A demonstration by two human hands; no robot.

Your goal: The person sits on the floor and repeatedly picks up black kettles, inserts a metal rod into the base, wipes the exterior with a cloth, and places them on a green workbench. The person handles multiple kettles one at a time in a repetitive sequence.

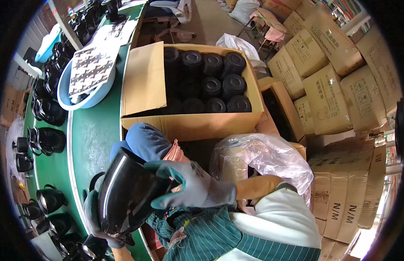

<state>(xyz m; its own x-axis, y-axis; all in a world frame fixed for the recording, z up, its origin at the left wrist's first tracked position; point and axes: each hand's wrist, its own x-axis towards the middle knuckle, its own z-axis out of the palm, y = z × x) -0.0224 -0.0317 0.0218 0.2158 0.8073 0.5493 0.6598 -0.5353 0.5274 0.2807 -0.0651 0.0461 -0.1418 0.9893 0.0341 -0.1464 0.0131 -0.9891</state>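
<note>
A glossy black jug (128,191) is tilted over my lap, with a loop handle at its left side. My left hand (94,213), in a grey and green work glove, is wrapped round the jug's left side and base; its fingers are partly hidden behind the body. At the jug's right end, my right hand (184,182) wears the same kind of glove. Its thumb and fingers curl against that end, and the fingertips are partly hidden.
Black jugs (50,140) stand along the green workbench (91,135) at left. A blue basin (91,100) carries printed sheets (91,71). Ahead is an open carton (189,124) with stacked black round parts (210,87). A clear plastic bag (271,152) and piled cartons (328,100) lie to the right.
</note>
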